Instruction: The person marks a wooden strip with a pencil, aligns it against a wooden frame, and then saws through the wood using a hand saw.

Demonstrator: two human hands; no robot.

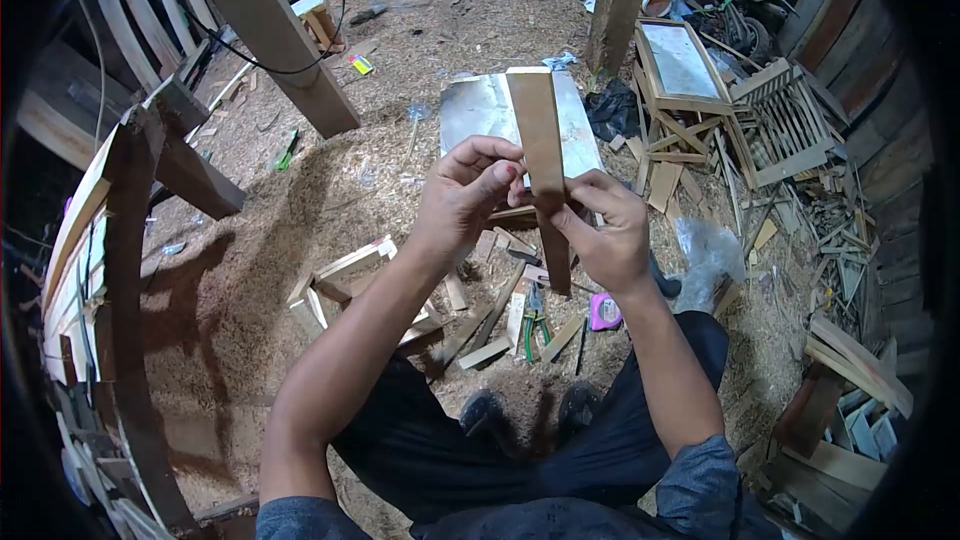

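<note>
Head view, looking down past my knees, seated over the sawdust floor [250, 270].

- Both hands are up in mid-frame on one brown strip [535, 120]. It is long, flat and narrow and stands near upright, the top end leaning slightly away from me and the bottom end hanging below my wrists. I cannot tell whether it is wood or abrasive paper.
- Left hand [468, 195]: thumb and curled fingers pinch the strip's left edge about halfway down, knuckles raised.
- Right hand [608, 235]: closed around the strip from the right, just below the left hand. Thumb and forefinger pinch it. The fingertips of the two hands are nearly touching.
- Behind the strip is a dull metal sheet [478, 108] lying flat on a low stand. The strip's upper half crosses in front of it.
- On the floor between my legs and the stand are green-handled pliers [534, 325], with a pink tape measure [605, 312] just to their right and scattered wooden offcuts [350, 275] to the left.
- My dark shoes [485, 410] are planted below the pliers.
- To the right is a framed panel [680, 62] beside a heap of slats [790, 125].
- A slanted post [280, 40] crosses the upper left.
</note>
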